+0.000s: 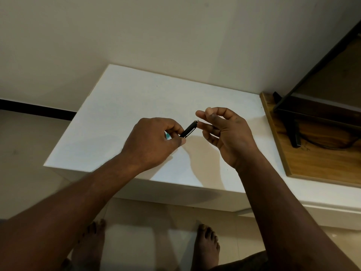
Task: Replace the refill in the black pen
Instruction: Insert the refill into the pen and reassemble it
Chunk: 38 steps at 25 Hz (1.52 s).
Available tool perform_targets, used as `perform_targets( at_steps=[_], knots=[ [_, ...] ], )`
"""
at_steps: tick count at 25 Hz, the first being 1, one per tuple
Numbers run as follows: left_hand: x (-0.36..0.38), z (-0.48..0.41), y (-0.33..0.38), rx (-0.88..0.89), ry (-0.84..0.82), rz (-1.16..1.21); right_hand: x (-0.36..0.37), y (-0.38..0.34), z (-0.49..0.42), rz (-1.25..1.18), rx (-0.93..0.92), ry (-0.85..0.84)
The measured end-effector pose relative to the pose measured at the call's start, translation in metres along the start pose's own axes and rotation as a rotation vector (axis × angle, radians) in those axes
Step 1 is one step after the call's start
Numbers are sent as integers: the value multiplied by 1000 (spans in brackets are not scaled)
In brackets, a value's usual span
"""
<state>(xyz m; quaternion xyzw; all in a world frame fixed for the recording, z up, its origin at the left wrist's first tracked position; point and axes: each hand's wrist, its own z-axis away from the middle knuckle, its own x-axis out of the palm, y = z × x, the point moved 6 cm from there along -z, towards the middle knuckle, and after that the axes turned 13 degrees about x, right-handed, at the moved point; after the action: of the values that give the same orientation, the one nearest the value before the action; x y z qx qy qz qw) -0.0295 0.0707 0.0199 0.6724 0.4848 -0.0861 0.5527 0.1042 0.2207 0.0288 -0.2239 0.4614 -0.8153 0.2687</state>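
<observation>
We see a plain cream wall across the top of the view, and below it a pale tiled floor on which two bare feet stand. Against the wall sits a flat white rectangular tabletop, bare where the arms do not cover it. Just beside its right edge lies a brown wooden board, and on that board stands a dark metal frame.

Both forearms reach in from below and meet above the middle of the tabletop. The left hand is knuckles-up, its fingers and thumb curled round the lower part of a short black plastic pen, which it holds in the air, slanting up to the right with its pale silver end uppermost. A small teal sliver shows under the left fingers; we cannot tell what it is.

The right hand hovers just beside the pen's upper end, palm toward us, fingers loosely bent and holding nothing that we can make out. One fingertip lies very close to the silver end; whether they touch we cannot tell.
</observation>
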Motion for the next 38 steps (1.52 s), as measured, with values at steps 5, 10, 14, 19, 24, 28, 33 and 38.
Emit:
perform_targets(
  at_steps=[5,10,14,19,24,28,33,38],
  knots=[
    [0,0,-1,-7,9,4,-5,5,-3,-52,79,44],
    [0,0,-1,-7,-3,0,-1,7,-4,34,74,17],
    [0,0,0,-8,-4,2,-1,6,-4,95,52,26],
    [-1,0,-1,-37,-10,0,-1,3,-3,134,24,40],
    [-4,1,-1,-49,7,-23,2,3,-3,203,-14,40],
    [-4,1,2,-41,-1,-34,3,2,-4,253,-53,48],
    [-5,2,2,-46,-5,-34,3,1,-5,280,-76,48],
    [-5,2,5,-33,-7,-46,2,2,-7,304,-70,55]
  ],
)
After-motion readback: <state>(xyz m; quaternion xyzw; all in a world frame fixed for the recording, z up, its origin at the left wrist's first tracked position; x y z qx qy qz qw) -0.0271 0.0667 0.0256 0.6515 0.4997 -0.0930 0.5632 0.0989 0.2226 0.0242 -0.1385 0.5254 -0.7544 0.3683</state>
